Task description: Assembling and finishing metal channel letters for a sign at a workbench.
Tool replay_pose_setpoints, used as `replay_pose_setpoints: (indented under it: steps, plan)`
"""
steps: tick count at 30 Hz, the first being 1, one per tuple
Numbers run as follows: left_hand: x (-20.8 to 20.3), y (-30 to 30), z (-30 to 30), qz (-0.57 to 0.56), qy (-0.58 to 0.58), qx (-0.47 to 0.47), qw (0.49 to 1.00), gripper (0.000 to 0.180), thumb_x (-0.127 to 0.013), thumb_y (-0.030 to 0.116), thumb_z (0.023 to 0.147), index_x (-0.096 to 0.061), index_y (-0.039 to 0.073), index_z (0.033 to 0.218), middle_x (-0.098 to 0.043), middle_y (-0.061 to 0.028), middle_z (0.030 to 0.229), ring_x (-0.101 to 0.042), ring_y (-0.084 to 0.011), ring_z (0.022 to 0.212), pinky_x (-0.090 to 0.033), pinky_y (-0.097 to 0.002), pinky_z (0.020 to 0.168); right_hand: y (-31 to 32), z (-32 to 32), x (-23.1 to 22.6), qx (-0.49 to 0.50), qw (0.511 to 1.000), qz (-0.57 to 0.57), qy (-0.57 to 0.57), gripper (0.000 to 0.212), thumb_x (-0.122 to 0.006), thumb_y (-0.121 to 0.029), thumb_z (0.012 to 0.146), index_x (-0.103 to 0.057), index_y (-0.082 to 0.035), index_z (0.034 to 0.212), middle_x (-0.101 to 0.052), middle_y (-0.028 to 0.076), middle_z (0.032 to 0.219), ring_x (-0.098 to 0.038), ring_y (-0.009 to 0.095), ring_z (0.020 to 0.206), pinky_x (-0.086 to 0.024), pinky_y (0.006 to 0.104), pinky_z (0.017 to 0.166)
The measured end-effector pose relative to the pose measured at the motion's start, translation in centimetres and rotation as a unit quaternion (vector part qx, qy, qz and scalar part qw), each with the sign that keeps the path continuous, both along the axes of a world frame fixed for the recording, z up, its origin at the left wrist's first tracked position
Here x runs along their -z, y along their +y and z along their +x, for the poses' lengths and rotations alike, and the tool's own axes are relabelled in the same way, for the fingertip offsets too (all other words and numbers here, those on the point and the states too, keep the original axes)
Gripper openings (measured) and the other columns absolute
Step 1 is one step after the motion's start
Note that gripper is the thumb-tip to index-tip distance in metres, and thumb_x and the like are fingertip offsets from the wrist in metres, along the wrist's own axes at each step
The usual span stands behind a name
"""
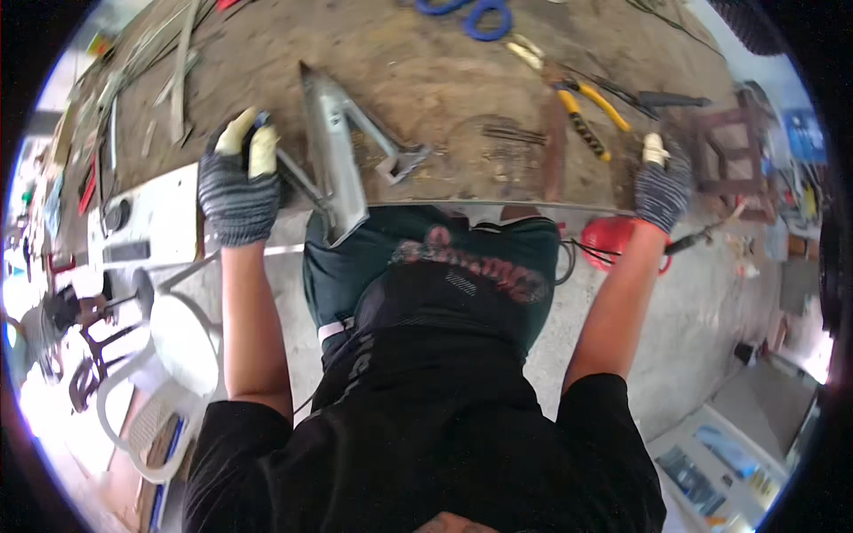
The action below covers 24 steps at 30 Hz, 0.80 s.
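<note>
The cream fingertips [263, 153] of the left hand [240, 185] are closed on a slim blue-ended tool [263, 119], held over the surface near its front edge, toward the left; whether anything is gripped by the right hand [664, 184] cannot be told, its fingers being curled at the front edge near the right corner. Both hands are covered by grey knit gloves, the backs turned up, and the forearms [255, 311] are stretched forward, set well apart on either side of the torso. Just right of the left hand, an angled metal bracket [336, 151] is laid with its near end jutting past the front edge. The brown wooden workbench [435, 84] is marked by stains and wear. Between bracket and right hand, a rust-brown bar [554, 155] is set almost square to the front edge, with yellow-handled pliers [582, 115] and a dark-handled tool [673, 99] beyond it toward the right edge. Blue loop handles [488, 20] are seen by the far edge, and metal strips [183, 80] are strewn along the left side. At the front left corner a white panel [169, 218] is placed. Below, a white plastic chair [182, 342] is stood at the left on the grey floor [604, 306], and a red rounded object [608, 238] is partly hidden by the right forearm.
</note>
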<state>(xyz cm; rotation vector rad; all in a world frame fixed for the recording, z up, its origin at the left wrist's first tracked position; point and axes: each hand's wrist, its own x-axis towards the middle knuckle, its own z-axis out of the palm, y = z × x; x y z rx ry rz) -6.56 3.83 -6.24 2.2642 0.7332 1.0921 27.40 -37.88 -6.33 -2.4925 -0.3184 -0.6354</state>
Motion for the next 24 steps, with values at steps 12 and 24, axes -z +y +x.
replay_pose_setpoints:
  steps: [12,24]
  plan:
    - [-0.5,-0.8,0.4,-0.051,-0.008,-0.012,0.999,0.027,-0.071,0.017,0.099,-0.071,-0.001,0.119,-0.071,-0.0118,0.103,-0.069,-0.0185,0.09,-0.055,-0.0315,0.085,0.4,-0.3,-0.6,0.021,0.999,0.023,0.036,0.047,-0.072,-0.043,0.097,-0.073,-0.003,0.121,-0.071,0.019,0.12,-0.069,0.03,0.11,-0.052,0.0399,0.097]
    - [-0.6,-1.0,0.4,-0.045,-0.005,-0.026,0.999,0.029,-0.071,0.018,0.099,-0.071,-0.002,0.12,-0.074,-0.0118,0.103,-0.07,-0.0175,0.092,-0.055,-0.0312,0.088,0.2,0.0,-0.4,0.02,0.998,0.041,0.048,0.052,-0.073,-0.045,0.095,-0.072,-0.001,0.122,-0.071,0.021,0.12,-0.069,0.031,0.11,-0.052,0.0405,0.097]
